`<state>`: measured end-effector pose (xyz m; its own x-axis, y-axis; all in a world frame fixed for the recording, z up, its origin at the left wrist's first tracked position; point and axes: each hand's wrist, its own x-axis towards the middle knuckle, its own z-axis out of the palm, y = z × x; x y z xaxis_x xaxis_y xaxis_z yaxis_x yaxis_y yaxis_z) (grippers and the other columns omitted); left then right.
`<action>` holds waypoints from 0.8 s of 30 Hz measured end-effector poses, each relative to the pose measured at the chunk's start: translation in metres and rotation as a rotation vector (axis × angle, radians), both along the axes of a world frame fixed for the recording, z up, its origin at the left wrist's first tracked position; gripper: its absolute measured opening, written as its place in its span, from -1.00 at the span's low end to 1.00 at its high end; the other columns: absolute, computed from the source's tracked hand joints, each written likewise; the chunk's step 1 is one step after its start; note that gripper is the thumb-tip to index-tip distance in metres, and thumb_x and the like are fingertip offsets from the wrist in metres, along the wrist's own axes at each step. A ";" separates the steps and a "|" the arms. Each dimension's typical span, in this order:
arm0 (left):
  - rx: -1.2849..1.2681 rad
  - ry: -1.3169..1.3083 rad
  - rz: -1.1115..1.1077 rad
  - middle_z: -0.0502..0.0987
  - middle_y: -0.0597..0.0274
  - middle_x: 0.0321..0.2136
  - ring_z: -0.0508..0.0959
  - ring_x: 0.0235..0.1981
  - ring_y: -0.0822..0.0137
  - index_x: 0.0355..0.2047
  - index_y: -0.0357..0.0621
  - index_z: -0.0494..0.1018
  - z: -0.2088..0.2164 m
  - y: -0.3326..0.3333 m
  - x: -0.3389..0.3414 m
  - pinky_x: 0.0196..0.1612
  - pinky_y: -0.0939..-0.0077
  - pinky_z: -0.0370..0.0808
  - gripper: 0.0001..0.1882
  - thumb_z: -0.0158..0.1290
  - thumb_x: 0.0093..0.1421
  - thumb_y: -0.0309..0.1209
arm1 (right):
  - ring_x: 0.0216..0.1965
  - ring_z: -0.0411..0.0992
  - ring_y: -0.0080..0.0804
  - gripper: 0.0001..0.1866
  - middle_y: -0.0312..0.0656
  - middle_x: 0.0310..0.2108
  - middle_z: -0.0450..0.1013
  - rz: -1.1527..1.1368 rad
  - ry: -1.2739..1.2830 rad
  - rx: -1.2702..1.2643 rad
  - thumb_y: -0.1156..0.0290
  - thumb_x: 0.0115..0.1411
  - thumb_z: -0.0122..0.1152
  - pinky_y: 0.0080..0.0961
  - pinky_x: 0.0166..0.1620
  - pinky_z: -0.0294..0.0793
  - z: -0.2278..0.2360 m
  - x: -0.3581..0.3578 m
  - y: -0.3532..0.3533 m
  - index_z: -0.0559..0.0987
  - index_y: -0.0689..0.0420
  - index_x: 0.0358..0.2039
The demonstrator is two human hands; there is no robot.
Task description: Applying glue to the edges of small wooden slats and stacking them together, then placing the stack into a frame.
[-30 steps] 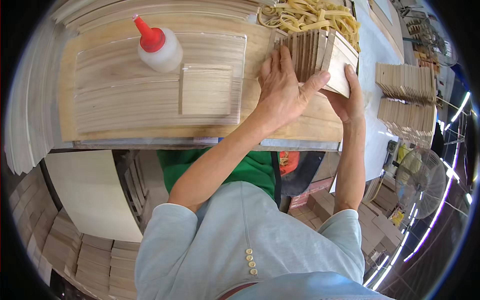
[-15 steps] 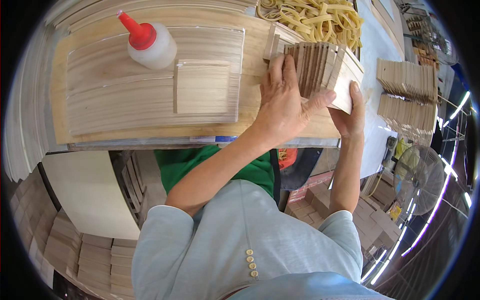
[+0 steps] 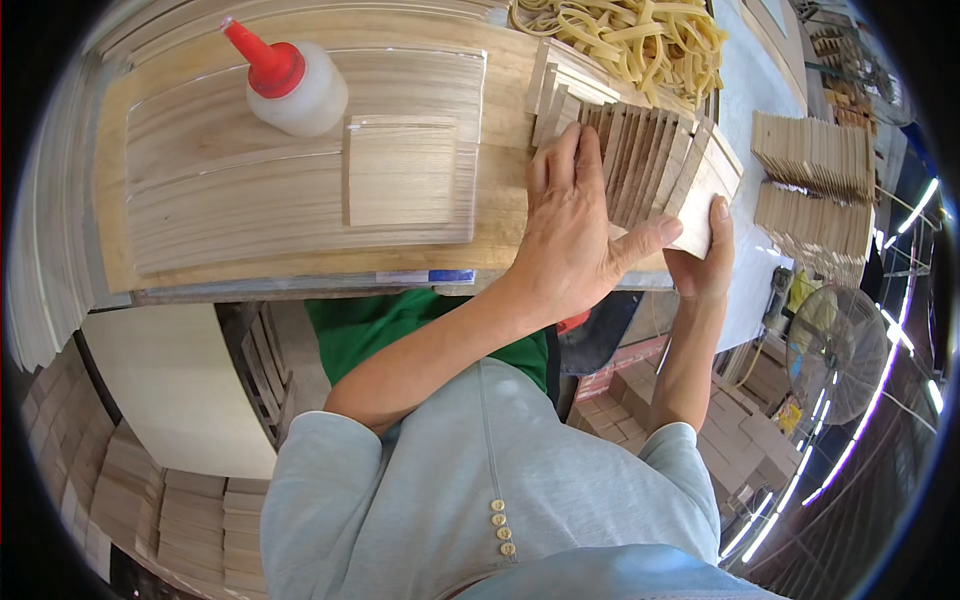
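A row of thin wooden boards stands on edge at the right of the worktable, between my two hands. My left hand lies along the row's left and near side, fingers bent over the boards and thumb reaching toward the pale end board. From the right, my right hand grips that end, its thumb on the outer face and its other fingers mostly hidden. Behind my left fingertips a few more boards lean at the far left end of the row.
A white glue bottle with a red nozzle stands on wide wooden panels. A small square panel lies beside it. Tan elastic bands are heaped at the back. Board stacks and a fan are at right.
Both hands and the row of boards have come slightly toward me and to the right. The row is more fanned, and boards at its far left end now show more.
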<state>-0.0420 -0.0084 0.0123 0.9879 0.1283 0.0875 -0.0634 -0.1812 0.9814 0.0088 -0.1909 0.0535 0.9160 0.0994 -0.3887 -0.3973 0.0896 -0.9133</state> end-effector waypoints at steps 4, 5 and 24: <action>0.002 0.046 -0.041 0.06 -0.53 0.11 0.09 0.17 -0.29 0.09 -0.85 0.01 -0.006 -0.001 -0.007 0.26 0.00 0.03 0.15 0.02 0.10 0.26 | 0.14 0.33 -0.21 -0.35 -0.03 0.13 0.33 -0.005 0.015 0.005 0.03 0.30 -0.07 -0.20 0.19 0.28 -0.006 -0.012 -0.001 0.19 0.23 0.24; -0.002 0.037 -0.051 0.06 -0.54 0.12 0.09 0.17 -0.30 0.09 -0.85 0.01 -0.008 0.000 -0.008 0.27 0.00 0.03 0.15 0.02 0.10 0.26 | 0.14 0.33 -0.21 -0.35 -0.03 0.13 0.33 -0.012 0.013 -0.006 0.03 0.31 -0.07 -0.20 0.19 0.27 -0.007 -0.012 0.000 0.19 0.23 0.24; -0.024 0.071 -0.123 -0.04 -0.55 0.23 -0.01 0.28 -0.29 0.18 -0.79 -0.08 0.004 0.005 -0.019 0.32 0.07 -0.04 0.10 -0.02 0.17 0.19 | 0.13 0.35 -0.21 -0.34 -0.02 0.12 0.34 -0.052 0.000 -0.009 0.05 0.29 -0.03 -0.23 0.19 0.28 -0.005 -0.027 0.000 0.20 0.25 0.23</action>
